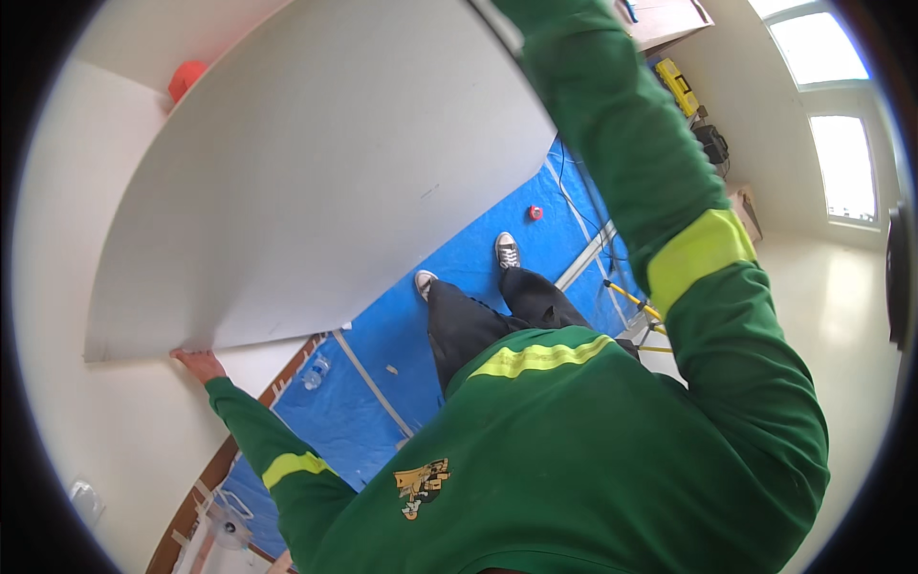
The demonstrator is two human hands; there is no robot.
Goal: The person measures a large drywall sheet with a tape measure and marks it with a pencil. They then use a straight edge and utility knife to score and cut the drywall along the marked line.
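A large, smooth grey panel stands upright in front of me, filling much of the upper left. Its lower edge is close to the blue floor covering. My left hand is at the panel's left bottom corner area, fingers closed against the edge, beside the white wall. My right arm, in a green sleeve with a yellow band, reaches up along the panel's right edge. The right hand lies beyond the top of the picture. A dark thin strip runs along the panel's right edge near that sleeve.
Blue sheeting with pale tape covers the floor. On it lie a red tape roll, a plastic bottle, a long pale metal strip and cables. A yellow-legged stand is right of my legs. A yellow case sits farther back.
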